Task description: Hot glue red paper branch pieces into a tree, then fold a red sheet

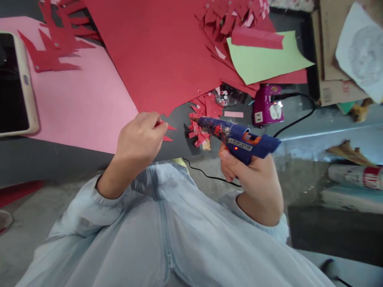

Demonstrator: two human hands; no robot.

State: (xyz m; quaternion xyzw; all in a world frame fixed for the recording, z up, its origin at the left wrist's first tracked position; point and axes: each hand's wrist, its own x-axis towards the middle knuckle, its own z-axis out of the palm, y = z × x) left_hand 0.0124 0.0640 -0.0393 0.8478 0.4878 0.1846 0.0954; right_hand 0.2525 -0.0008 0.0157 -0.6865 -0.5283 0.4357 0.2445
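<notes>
My right hand (pixel 251 175) is wrapped round the handle of a blue hot glue gun (pixel 230 137) with a small red light lit. Its nozzle points left, over a heap of red paper scraps (pixel 206 107). To the left, my left hand (pixel 139 137) is closed on a red paper cutout (pixel 170 139), whose pointed tips stick out past the fingers; the rest of it is hidden by the hand. The glue gun's nozzle and the cutout are apart.
A large red sheet (pixel 143 52) lies over a pink sheet (pixel 77 99). Red cutouts (pixel 56 44) and a phone (pixel 18 83) are at left. A purple power adapter (pixel 267 105) with a black cable sits right, below green paper (pixel 266 57). Cardboard (pixel 335 44) lies beyond.
</notes>
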